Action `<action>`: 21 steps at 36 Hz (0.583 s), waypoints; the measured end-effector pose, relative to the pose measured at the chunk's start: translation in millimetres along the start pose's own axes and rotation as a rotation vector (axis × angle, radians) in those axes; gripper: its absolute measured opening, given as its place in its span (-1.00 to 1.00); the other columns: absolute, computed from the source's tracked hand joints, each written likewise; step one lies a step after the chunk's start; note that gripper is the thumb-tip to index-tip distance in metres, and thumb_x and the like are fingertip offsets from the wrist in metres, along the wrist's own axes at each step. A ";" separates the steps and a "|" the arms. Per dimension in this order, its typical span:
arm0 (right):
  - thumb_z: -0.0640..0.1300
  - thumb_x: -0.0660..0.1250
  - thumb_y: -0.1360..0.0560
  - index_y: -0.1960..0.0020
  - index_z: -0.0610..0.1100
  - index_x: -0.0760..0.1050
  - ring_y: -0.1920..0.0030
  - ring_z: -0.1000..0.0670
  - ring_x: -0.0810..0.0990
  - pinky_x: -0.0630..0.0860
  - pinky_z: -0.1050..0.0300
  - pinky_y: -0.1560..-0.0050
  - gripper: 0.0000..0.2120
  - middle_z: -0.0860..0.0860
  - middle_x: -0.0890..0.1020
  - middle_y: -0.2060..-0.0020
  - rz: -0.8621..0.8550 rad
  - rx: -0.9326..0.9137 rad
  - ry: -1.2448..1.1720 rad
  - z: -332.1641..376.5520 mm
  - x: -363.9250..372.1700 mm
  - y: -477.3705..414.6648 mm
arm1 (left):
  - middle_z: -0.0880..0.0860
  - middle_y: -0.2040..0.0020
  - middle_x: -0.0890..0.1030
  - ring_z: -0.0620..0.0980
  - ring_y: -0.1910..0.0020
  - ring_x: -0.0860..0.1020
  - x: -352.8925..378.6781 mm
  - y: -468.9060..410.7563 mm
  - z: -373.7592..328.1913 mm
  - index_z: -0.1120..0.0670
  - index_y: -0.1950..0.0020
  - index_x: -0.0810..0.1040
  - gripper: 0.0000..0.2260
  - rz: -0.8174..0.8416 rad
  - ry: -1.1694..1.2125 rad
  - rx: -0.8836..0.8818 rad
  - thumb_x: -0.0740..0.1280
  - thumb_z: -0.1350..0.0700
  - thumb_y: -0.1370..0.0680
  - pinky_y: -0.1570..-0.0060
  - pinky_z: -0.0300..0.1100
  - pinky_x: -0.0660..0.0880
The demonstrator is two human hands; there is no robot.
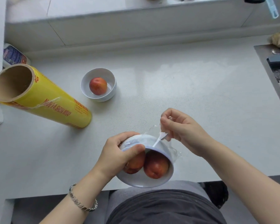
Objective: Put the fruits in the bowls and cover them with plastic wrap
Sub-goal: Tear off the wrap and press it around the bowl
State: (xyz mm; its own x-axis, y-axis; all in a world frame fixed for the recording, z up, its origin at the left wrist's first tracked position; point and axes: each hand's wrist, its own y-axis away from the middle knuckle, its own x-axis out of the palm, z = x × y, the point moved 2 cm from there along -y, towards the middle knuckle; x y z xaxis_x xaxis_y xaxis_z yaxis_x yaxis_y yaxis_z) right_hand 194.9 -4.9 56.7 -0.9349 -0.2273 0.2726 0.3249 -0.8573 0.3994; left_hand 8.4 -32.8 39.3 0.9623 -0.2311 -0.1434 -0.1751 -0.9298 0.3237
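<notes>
At your counter's (192,94) front edge: near bowl (145,181), 2 fruits (155,167) in it, wrap film (159,139) at its far side. Far bowl (103,98) w/ 1 fruit (98,86) sits behind-left. Wrap roll (55,101) stands left of it; sink (265,62) far right.

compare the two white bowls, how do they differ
The near bowl is tilted, gripped by the left hand; the far bowl sits upright on the counter. The near bowl holds two red fruits, the far bowl one. The right hand pinches plastic wrap at the near bowl; no hand touches the far bowl. Both are white.
</notes>
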 end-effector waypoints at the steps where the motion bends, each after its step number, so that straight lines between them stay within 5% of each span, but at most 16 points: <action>1: -0.18 0.28 -0.48 0.26 -0.14 0.37 0.50 0.09 0.38 0.41 0.30 0.45 -0.83 -0.06 0.36 0.41 -0.023 0.006 0.000 1.1 2.1 0.1 | -0.19 0.24 0.67 -0.25 0.22 0.59 0.2 0.2 -0.4 -0.13 0.20 0.62 -0.72 0.002 -0.006 0.003 0.41 -0.17 -0.14 0.17 -0.41 0.48; 6: -0.24 0.21 -0.54 0.26 -0.11 0.33 0.53 0.07 0.23 0.25 0.27 0.56 -0.79 0.06 0.29 0.51 -0.169 -0.056 0.124 4.1 9.2 -0.7 | -0.14 0.18 0.67 -0.21 0.18 0.59 0.7 -0.2 -3.9 -0.18 0.17 0.64 -0.73 0.036 -0.079 0.029 0.40 -0.20 -0.17 0.13 -0.40 0.47; 14: -0.06 0.22 -0.48 0.22 -0.03 0.29 0.49 0.08 0.24 0.20 0.32 0.46 -0.85 0.07 0.24 0.57 -0.418 -0.504 0.694 17.1 6.5 -5.1 | -0.22 0.25 0.64 -0.29 0.22 0.56 -0.6 0.5 -15.9 -0.27 0.17 0.63 -0.79 0.103 -0.023 0.112 0.37 -0.14 -0.22 0.16 -0.44 0.44; 21: -0.06 0.28 -0.51 0.28 0.10 0.30 0.51 0.10 0.26 0.19 0.31 0.44 -0.76 0.10 0.34 0.57 -0.295 -0.333 0.669 9.5 -0.6 -24.8 | -0.24 0.15 0.65 -0.28 0.15 0.58 -4.3 0.8 -20.7 -0.35 0.12 0.61 -0.69 0.072 -0.049 0.183 0.41 -0.14 -0.15 0.09 -0.41 0.47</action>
State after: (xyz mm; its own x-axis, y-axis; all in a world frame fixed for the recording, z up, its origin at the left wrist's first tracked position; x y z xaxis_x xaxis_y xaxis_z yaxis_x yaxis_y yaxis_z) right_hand 188.7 20.8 55.0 -0.8974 -0.1083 -0.4277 0.0903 -0.9940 0.0622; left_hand 8.4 -26.5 59.4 0.9353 -0.3088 -0.1729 -0.2827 -0.9458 0.1597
